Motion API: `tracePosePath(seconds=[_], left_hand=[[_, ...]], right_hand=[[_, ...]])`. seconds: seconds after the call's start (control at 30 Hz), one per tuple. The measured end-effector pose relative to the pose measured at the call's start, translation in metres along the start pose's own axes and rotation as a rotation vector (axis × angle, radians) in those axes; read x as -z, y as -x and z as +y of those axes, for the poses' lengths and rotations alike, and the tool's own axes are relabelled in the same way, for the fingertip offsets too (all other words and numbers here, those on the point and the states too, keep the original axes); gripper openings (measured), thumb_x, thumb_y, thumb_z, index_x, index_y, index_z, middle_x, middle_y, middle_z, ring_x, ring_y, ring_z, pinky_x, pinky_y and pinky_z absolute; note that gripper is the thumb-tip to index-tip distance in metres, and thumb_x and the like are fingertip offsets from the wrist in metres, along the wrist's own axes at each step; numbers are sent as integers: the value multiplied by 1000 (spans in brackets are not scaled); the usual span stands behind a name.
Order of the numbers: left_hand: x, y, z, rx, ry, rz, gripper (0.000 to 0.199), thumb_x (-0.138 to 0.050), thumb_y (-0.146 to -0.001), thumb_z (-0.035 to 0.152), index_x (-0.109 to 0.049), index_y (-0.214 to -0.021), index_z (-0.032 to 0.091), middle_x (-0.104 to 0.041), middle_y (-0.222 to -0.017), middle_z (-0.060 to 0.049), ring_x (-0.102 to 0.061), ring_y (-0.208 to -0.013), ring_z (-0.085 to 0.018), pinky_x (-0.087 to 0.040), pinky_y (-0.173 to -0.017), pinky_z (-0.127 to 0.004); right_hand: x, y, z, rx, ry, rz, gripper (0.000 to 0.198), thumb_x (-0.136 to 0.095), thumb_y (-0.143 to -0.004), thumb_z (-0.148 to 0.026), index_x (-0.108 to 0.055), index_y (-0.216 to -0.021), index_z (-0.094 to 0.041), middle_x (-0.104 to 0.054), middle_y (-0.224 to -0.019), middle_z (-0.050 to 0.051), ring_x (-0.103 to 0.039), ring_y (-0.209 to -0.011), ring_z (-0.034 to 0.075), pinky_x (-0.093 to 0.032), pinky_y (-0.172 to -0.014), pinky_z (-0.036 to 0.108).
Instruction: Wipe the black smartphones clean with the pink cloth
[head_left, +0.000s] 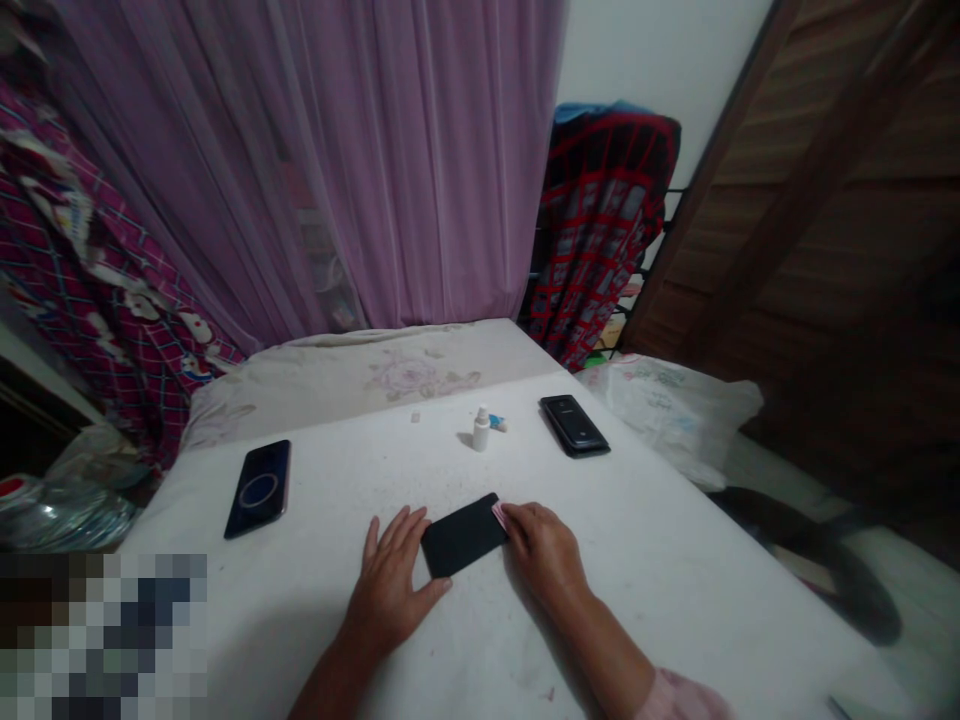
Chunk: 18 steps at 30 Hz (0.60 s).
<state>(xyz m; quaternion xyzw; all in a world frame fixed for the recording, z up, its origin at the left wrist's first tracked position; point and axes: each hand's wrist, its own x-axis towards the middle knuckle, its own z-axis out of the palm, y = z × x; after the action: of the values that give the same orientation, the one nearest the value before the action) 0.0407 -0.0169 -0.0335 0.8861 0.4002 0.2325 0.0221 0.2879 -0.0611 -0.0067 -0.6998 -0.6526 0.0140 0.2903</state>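
A black smartphone (463, 538) lies flat and slightly slanted on the white-covered table. My left hand (391, 580) braces its left end, with the thumb at the lower corner and a fingertip at the upper corner; the other fingers are spread. Pinched in my right hand (546, 550) is a small pink striped cloth (501, 514), pressed against the phone's right end. My fingers hide most of the cloth. Beyond the phone stands a small white spray bottle (481, 430), upright, with a small blue-and-white item (498, 423) just behind it.
Another phone (259, 490) with a ring on its dark face lies at left. At right sits a black phone (574, 425) on a dark flat piece. A small pale square (415, 417) lies farther back. A plastic bag (675, 410) hangs by the table's right edge; a purple curtain (442, 160) borders the back.
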Motion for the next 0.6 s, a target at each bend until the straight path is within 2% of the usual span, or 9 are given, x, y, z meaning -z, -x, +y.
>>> tracePosePath(seconds=[0.23,0.37,0.5,0.6], left_hand=[[2,0,3,9,-3,-10,62,-66,-79,42,-49,-135,20,-56,-138,-15,-48,-130,-34,-22,-114,-60],[2,-1,4,31,4,-40,65,-65,-80,43,-45,-138,21,-53,-140,-15,-46,-132,-34,-19,-115,-59],[2,-1,2,55,19,-75,78,-68,-77,49,-39,-143,20,-50,-143,-16,-44,-134,-34,-20,-115,-58],[4,0,0,83,33,-65,75,-71,-73,52,-47,-135,20,-51,-142,-17,-43,-133,-36,-24,-113,-59]], right_hand=[[23,22,3,-13,-76,-42,28,-47,-93,-31,-75,-96,-28,-73,-81,4,-67,-74,18,-48,-64,26],[30,7,13,-68,-253,-36,30,-47,-89,-32,-75,-98,-29,-76,-91,4,-70,-81,22,-53,-69,30],[18,-25,16,-148,-305,76,32,-47,-87,-36,-75,-99,-27,-75,-98,4,-70,-87,24,-54,-74,33],[3,-35,10,-77,-231,57,30,-47,-89,-33,-74,-98,-25,-74,-97,5,-68,-88,21,-52,-75,32]])
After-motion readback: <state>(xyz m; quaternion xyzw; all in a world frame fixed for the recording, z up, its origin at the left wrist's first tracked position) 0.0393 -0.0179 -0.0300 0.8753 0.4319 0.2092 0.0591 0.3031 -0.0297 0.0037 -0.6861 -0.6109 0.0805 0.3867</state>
